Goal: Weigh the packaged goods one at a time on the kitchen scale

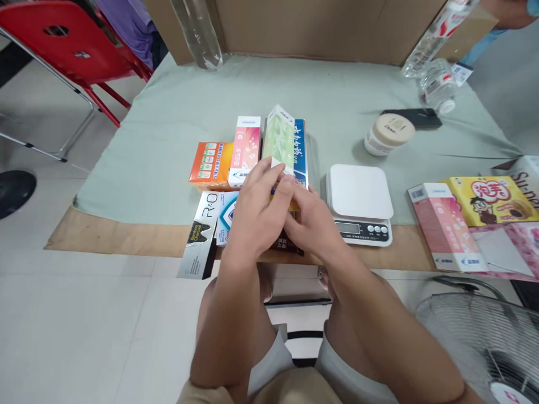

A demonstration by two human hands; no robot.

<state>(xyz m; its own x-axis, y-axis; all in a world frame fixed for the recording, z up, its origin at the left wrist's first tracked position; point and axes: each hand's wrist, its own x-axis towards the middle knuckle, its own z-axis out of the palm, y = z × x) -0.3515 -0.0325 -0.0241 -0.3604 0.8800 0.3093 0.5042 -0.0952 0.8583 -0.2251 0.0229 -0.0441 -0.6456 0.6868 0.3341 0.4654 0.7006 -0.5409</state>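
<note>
My left hand (257, 212) and my right hand (310, 217) meet over a group of small cartons at the table's front. Their fingers curl inward and overlap, hiding what lies between them; a bit of yellow shows there. The left fingertips touch or nearly touch the near end of a light green box (279, 136). Beside that lie a blue box (300, 148), a pink-and-white box (246, 147) and an orange box (211, 163). Left of my left hand are a grey-and-black R&O box (199, 235) and a white-and-blue box (226, 216), partly covered. A dark box (288, 242) shows below my hands.
Right of my hands stands a white kitchen scale (360, 193). Beyond it are a lidded jar (388, 134), a dark phone (415, 118) and plastic bottles (438, 84). More cartons (488, 199) lie at far right, above a fan (480, 331). Cardboard (307, 28) walls the back.
</note>
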